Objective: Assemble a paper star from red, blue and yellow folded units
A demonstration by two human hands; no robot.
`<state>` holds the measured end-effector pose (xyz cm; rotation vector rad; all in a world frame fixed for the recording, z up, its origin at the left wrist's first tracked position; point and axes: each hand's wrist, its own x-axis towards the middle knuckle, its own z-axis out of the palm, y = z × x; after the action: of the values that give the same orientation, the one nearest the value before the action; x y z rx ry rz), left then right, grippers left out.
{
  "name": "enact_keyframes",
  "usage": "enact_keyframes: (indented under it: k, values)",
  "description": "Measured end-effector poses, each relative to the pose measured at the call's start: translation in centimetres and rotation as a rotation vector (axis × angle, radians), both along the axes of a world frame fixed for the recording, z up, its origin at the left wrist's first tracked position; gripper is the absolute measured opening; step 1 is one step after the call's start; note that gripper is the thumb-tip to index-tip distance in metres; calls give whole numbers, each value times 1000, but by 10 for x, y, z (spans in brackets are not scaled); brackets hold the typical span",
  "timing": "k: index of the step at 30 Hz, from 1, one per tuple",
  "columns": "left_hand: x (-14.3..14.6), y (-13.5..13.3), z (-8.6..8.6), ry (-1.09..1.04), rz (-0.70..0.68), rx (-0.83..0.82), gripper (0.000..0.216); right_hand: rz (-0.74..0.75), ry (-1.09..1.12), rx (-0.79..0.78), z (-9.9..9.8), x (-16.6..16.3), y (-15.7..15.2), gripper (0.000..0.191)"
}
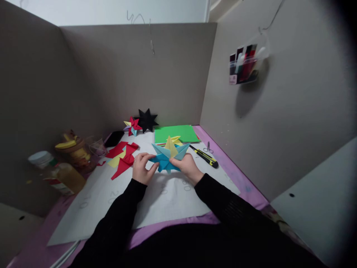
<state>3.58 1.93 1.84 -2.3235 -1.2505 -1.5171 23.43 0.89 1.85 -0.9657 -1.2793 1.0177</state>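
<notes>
Left hand (141, 169) and right hand (188, 168) both got a snug grip on this blue-yellow origami (170, 150); cutter (204, 156) right of it, red paper (124, 164) left.

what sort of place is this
Probably a partitioned desk used for papercraft: grey partition panels enclose it, a stack of coloured paper and a yellow-and-black utility knife lie on it, and both hands hold a folded paper star.
</notes>
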Motion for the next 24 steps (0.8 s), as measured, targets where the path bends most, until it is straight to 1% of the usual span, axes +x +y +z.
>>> enact_keyframes:
  k: [3, 7, 13, 16, 20, 24]
  values:
    - [0, 2, -2, 53, 11, 15, 17, 4, -33, -7, 0, -1, -1, 38]
    - [1, 1, 0, 71, 21, 29, 11, 16, -44, 5, -2, -3, -1, 36]
    - [2, -3, 3, 105, 65, 105, 6, 8, -55, -1, -2, -3, -1, 34]
    - [1, -4, 3, 177, 84, 162, 7, 4, -50, -2, -2, -3, -1, 34]
    - [-2, -3, 4, 277, 48, 223, 10, -7, -57, 3, -2, -4, -1, 33]
    - [-5, -1, 5, 300, 48, 254, 11, 12, -84, 27, -3, -4, -2, 32]
